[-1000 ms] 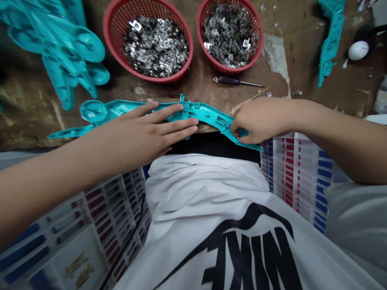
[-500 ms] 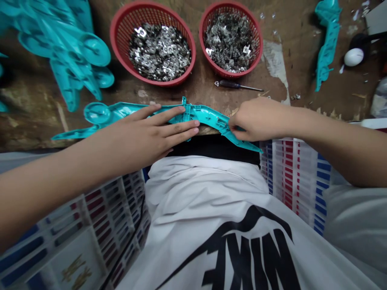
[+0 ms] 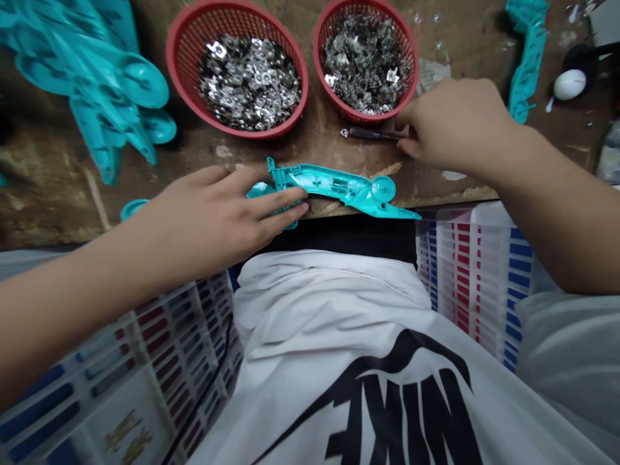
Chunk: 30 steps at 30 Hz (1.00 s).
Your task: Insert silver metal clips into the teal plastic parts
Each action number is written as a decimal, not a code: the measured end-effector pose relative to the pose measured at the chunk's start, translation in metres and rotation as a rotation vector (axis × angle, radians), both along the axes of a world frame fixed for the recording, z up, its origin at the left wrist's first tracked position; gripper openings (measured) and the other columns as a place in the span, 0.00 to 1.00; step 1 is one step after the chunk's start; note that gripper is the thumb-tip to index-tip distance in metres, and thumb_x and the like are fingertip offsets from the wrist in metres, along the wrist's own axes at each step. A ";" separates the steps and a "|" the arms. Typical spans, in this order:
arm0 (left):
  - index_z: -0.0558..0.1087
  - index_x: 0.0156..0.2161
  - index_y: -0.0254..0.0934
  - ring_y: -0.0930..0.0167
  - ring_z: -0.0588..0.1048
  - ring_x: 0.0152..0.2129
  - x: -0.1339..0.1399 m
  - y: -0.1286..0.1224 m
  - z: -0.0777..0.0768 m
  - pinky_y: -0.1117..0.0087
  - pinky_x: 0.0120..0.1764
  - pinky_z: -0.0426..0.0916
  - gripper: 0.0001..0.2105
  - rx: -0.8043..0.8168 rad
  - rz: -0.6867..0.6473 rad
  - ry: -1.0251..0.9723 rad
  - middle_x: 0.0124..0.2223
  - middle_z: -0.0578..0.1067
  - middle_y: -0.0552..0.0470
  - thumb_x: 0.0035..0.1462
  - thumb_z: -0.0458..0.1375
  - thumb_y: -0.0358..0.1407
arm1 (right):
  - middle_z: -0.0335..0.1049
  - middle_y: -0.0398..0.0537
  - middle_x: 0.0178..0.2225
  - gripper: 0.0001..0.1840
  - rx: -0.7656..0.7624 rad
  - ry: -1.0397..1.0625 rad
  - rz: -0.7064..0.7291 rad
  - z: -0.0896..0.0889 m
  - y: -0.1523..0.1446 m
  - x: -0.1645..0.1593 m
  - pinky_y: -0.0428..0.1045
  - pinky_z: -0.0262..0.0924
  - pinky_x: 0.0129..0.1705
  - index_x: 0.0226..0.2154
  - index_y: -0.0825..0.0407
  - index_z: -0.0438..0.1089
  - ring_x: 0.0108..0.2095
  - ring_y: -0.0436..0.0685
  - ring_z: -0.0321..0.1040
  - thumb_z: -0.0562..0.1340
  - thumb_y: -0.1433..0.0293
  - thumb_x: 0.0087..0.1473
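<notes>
A long teal plastic part (image 3: 320,181) lies along the front edge of the table, its hollow ribbed side up. My left hand (image 3: 227,206) is closed over its left portion, with bent fingers around the crosspiece and the thumb hidden. A small spring (image 3: 340,185) appears to sit in a slot of the part. Just below the smaller basket, my right hand (image 3: 450,123) pinches the shaft of a screwdriver (image 3: 365,133) with its fingertips. A small shiny metal piece (image 3: 344,132) touches or lies beside the handle's left end; I cannot tell which.
Red baskets hold many metal clips (image 3: 256,81) and small springs with metal plates (image 3: 363,61). More teal parts (image 3: 111,71) are piled at the left, and one (image 3: 527,58) lies at the far right. Plastic crates (image 3: 465,271) stand below the table edge.
My right hand has left the teal part and moved up and away to the screwdriver. The part has shifted a little to the left, and its round right end is now uncovered.
</notes>
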State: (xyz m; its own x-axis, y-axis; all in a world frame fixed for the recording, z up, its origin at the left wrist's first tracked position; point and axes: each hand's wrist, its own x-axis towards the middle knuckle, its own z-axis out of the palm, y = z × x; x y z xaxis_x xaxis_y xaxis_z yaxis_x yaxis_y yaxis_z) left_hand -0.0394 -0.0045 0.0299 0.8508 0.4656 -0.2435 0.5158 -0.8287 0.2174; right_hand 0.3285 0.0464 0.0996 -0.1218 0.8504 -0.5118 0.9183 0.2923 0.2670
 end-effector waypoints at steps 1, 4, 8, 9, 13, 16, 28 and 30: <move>0.80 0.82 0.52 0.41 0.80 0.76 0.001 0.001 0.002 0.38 0.62 0.85 0.31 0.022 0.010 0.014 0.75 0.88 0.48 0.87 0.47 0.33 | 0.86 0.80 0.66 0.25 -0.010 0.000 -0.003 -0.002 0.000 -0.002 0.68 0.76 0.54 0.69 0.54 0.87 0.64 0.88 0.86 0.66 0.64 0.79; 0.80 0.83 0.50 0.42 0.85 0.69 0.004 0.004 0.006 0.42 0.55 0.86 0.29 0.065 0.014 0.048 0.73 0.90 0.45 0.89 0.49 0.39 | 0.84 0.82 0.67 0.28 -0.024 -0.007 -0.015 -0.007 -0.001 -0.006 0.70 0.78 0.56 0.72 0.56 0.85 0.67 0.90 0.84 0.62 0.66 0.79; 0.84 0.79 0.49 0.45 0.87 0.68 0.008 0.008 0.008 0.46 0.53 0.87 0.27 0.142 -0.037 0.065 0.75 0.89 0.45 0.91 0.48 0.40 | 0.85 0.80 0.68 0.29 -0.012 -0.015 -0.011 -0.013 -0.003 -0.008 0.70 0.78 0.57 0.70 0.55 0.86 0.66 0.88 0.85 0.58 0.68 0.79; 0.84 0.79 0.48 0.44 0.87 0.68 0.008 0.009 0.007 0.45 0.53 0.87 0.27 0.175 -0.054 0.064 0.76 0.87 0.43 0.92 0.46 0.41 | 0.85 0.79 0.68 0.28 -0.015 -0.020 -0.004 -0.014 -0.004 -0.008 0.69 0.78 0.57 0.70 0.54 0.86 0.65 0.86 0.86 0.58 0.69 0.78; 0.77 0.84 0.44 0.38 0.83 0.75 0.005 0.012 0.003 0.38 0.59 0.88 0.30 0.219 -0.060 0.045 0.83 0.80 0.37 0.94 0.43 0.47 | 0.87 0.78 0.64 0.25 -0.002 -0.035 0.027 -0.011 -0.007 -0.011 0.66 0.77 0.54 0.67 0.56 0.87 0.62 0.87 0.87 0.64 0.66 0.76; 0.73 0.85 0.44 0.40 0.75 0.83 0.003 0.012 -0.002 0.35 0.70 0.83 0.28 0.147 -0.034 0.022 0.86 0.76 0.40 0.93 0.47 0.47 | 0.88 0.75 0.61 0.24 0.049 -0.019 0.063 0.001 -0.011 -0.012 0.64 0.75 0.51 0.63 0.55 0.88 0.62 0.88 0.86 0.64 0.62 0.77; 0.77 0.85 0.42 0.43 0.71 0.87 0.012 0.001 -0.002 0.36 0.74 0.83 0.28 0.076 -0.061 0.017 0.82 0.81 0.39 0.89 0.53 0.39 | 0.91 0.47 0.40 0.07 0.127 1.096 -0.163 0.007 -0.014 -0.001 0.51 0.74 0.45 0.38 0.48 0.84 0.38 0.55 0.83 0.75 0.75 0.71; 0.76 0.85 0.45 0.44 0.69 0.88 0.012 0.000 -0.004 0.37 0.76 0.82 0.29 0.037 -0.040 -0.002 0.85 0.78 0.40 0.87 0.55 0.38 | 0.89 0.44 0.36 0.09 0.056 1.192 -0.216 0.004 -0.016 -0.002 0.49 0.74 0.43 0.38 0.48 0.84 0.35 0.54 0.82 0.74 0.77 0.71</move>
